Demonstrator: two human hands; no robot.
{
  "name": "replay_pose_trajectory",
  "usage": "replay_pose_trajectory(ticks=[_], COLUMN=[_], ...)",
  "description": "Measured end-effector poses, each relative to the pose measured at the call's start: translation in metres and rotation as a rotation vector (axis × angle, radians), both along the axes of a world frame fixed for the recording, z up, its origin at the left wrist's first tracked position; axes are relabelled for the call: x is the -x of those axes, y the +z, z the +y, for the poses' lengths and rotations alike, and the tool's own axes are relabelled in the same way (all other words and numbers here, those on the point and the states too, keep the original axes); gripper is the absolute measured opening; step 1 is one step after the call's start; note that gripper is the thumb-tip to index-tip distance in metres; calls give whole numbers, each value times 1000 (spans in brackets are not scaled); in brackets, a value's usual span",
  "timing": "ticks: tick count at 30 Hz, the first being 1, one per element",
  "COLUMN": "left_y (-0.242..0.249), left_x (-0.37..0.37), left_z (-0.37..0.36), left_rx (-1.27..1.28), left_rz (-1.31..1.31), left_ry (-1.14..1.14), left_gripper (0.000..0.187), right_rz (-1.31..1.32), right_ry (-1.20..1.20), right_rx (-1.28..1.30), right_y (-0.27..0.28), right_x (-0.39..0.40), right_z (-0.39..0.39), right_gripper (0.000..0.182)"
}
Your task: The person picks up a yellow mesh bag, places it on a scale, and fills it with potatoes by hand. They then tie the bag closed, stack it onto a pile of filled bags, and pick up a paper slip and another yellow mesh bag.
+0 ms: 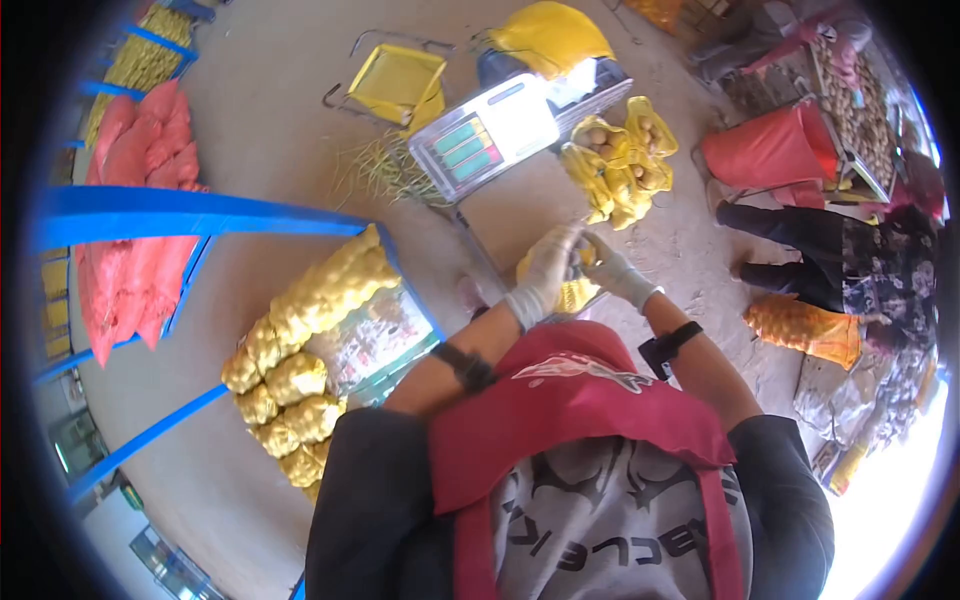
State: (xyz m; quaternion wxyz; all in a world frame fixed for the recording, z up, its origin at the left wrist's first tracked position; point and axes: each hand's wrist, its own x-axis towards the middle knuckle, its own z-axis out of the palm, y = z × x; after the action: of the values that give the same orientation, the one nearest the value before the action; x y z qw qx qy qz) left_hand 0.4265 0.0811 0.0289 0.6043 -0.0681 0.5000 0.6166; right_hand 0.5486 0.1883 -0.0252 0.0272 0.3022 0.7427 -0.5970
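In front of my red apron, both gloved hands come together over a yellow mesh bag. My left hand is closed at the bag's top, its fingertips meeting those of the other hand. My right hand reaches in from the right with bent, closed fingers at the same spot. Something dark shows between the hands, too small to make out. Just beyond them, several yellow mesh bags of round produce, which look like potatoes, stand together beside a weighing scale with a keypad panel.
A blue-framed rack at left holds stacked full yellow mesh bags. Pink sacks lie farther left. A yellow stool and loose straps are near the scale. At right, a person bends by an orange mesh sack.
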Motion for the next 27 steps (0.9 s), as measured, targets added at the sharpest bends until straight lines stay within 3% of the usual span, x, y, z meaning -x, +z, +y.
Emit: replay_pose_trajectory(ticks=[1, 2, 3, 4, 5, 6, 7, 9, 10, 11, 12, 13, 15, 16, 17, 18, 19, 20, 22, 23, 24, 25, 27], left_y=[48, 33, 29, 25, 37, 45, 27, -49, -79, -108, -113, -122, -98, -76, -80, -84, -85, -55, -94, -84, -72, -90, -82], left_x=[-14, -26, -27, -28, -32, -40, -45, -58, -74, -92, -107, -118, -120, -124, -126, -124, -127, -136, -162, -178, -186, -194, -182], left_z=[10, 9, 6, 1, -11, -27, -46, -81, -87, -90, -83, -70, -10, 3, -6, -25, -43, -43, -101, -112, -114, -134, -134], left_rx=[-43, -75, -99, -87, -121, -145, -118, -76, -61, -220, -369, -366, 387, 375, 372, 294, 219, 308, 409, 398, 433, 462, 354], left_rz=[157, 362, 573, 588, 494, 391, 395, -503, -499, 220, 927, 914, -171, -254, -269, -160, -46, 59, 111, 45, -56, -194, -178], left_ry=[-23, -183, -334, -324, -178, -46, -74, 341, 338, -21, -399, -405, 136, 211, 219, 55, -109, -83, -356, -253, -153, -214, -303], left_gripper=[34, 34, 35, 35, 36, 37, 37, 42, 42, 41, 41, 41, 40, 36, 36, 35, 35, 35, 36, 37, 39, 35, 34], right_rz=[152, -3, 1, 2, 2, 30, 41, 123, 94, 116, 32, -60, -184, -297, -218, -133, -198, -255, -111, -149, -237, -251, -249], right_ry=[46, 280, 293, 359, 416, 308, 287, 339, 352, 454, 548, 647, 773, 903, 944, 981, 685, 372, 41, 114, 180, 175, 361], right_rx=[-178, -41, -33, 38, 118, 55, 85, -144, -207, -284, -278, -270, -222, -178, -60, 57, 360, 648, 453, 199, 34, 46, 28], right_y=[-8, -16, -17, -20, -22, 9, 3, -9, 8, -10, 11, 33, 59, 63, 51, 35, 24, 12, -55, -74, -134, -164, -223], right_x=[-7, -11, -14, -10, -8, -9, -20, -41, -49, -59, -65, -74, -89, -98, -115, -135, -149, -154, -155, -139, -136, -127, -104], right_z=[-1, 10, 13, 16, 12, 0, -9, -16, -23, -30, -30, -28, -10, -2, 9, 24, 39, 53, 70, 77, 82, 80, 64], right_gripper=[44, 42, 42, 39, 36, 27, 27, 22, 20, 26, 29, 33, 38, 44, 43, 42, 39, 35, 32, 37, 38, 38, 46])
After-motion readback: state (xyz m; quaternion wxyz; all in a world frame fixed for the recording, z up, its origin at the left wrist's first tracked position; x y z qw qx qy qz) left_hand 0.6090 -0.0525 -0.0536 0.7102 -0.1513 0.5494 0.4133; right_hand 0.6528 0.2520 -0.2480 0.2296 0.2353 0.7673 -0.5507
